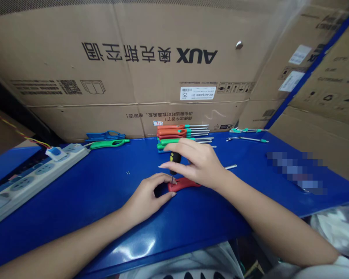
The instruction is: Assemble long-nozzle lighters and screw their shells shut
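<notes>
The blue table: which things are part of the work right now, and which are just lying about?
Part of the work, it seems:
- screwdriver, by the right hand
- red-handled piece, touched by the left hand

Just lying about:
- power strip
- green piece at left
- stacked handles, though maybe same job

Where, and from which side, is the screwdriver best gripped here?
Probably by its thick black-and-yellow handle, from above and the right: the screwdriver stands nearly upright over the red casing, its thin shaft pointing down, while the left hand crowds the lower left.
</notes>
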Demonstrator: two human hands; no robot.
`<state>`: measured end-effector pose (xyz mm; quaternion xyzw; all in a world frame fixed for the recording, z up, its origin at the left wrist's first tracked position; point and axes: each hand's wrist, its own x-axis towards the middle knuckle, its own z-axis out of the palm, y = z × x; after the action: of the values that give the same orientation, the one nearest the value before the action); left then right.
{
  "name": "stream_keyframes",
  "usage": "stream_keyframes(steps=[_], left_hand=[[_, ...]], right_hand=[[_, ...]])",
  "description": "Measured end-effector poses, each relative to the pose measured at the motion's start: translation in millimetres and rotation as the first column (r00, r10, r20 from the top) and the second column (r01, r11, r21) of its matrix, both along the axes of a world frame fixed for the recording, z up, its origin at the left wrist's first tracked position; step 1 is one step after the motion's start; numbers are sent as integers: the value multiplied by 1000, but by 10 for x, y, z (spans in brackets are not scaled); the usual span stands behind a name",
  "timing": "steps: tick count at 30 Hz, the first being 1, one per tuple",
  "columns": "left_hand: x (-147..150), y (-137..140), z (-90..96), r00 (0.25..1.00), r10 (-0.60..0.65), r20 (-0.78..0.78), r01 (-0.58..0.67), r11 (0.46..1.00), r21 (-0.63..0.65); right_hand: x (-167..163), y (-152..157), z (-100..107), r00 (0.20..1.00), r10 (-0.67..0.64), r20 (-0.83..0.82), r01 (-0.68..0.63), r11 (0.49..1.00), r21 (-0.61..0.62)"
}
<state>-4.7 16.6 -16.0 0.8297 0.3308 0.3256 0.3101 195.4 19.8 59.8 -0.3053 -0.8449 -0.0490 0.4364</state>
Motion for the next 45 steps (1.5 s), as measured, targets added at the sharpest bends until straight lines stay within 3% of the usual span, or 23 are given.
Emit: stream_keyframes(steps=[2,4,6,8,12,14,16,19,21,23,28,32,35,37,39,41,43,45], left_hand=[[2,0,13,1000,2,-1,-2,1000,4],[6,0,26,1000,3,-1,-3,1000,6],[11,1,29,1000,4,-2,-4,1000,8],[12,5,15,1000,8,-9,-8,1000,13],[-2,14,-52,999,51,-20,-50,998,48],[-11,15,-74,997,75,-25,-74,995,68],[-12,14,-67,997,71,-28,-69,995,73],[2,10,-16,999,32,-25,-30,998,54],[12,8,18,1000,18,-25,-16,999,46],[14,8,32,999,23,-29,-21,998,51],[-3,19,-9,998,41,-41,-39,997,65],[-5,28,-41,999,38,-28,-36,997,70],[-7,29,-42,999,33,-34,-31,997,75],[-11,26,-33,998,29,-53,-26,997,70],[-15,22,-19,997,37,-75,-32,997,68],[-18,18,-5,995,45,-84,-39,997,69],[-17,16,-1,995,44,-87,-38,997,68],[-14,17,-13,995,42,-86,-36,997,71]], right_hand=[[14,-4,0,997,-51,52,47,996,71],[11,-11,15,998,62,30,-61,998,-27],[-8,-24,41,979,192,-64,-200,967,-158],[-36,-49,68,968,222,-113,-240,953,-185],[-101,-129,73,995,86,50,-85,996,-12],[-125,-148,37,991,-21,131,8,995,103],[-129,-132,-9,985,-91,149,72,990,125],[-87,-58,-44,998,44,35,-40,993,-108],[-36,-11,-23,979,178,-97,-199,939,-282],[15,9,27,965,214,-154,-255,909,-329],[51,-76,156,994,60,86,-51,993,-107],[-12,-168,151,975,-95,199,97,995,1],[-34,-192,133,996,60,69,-47,982,-182],[-21,-181,140,973,218,-83,-233,898,-373],[0,-150,154,949,258,-184,-315,834,-453],[7,-113,159,964,186,-192,-249,886,-392],[-13,-89,144,982,78,-171,-119,961,-248],[-60,-90,108,992,7,-129,-22,993,-113]])
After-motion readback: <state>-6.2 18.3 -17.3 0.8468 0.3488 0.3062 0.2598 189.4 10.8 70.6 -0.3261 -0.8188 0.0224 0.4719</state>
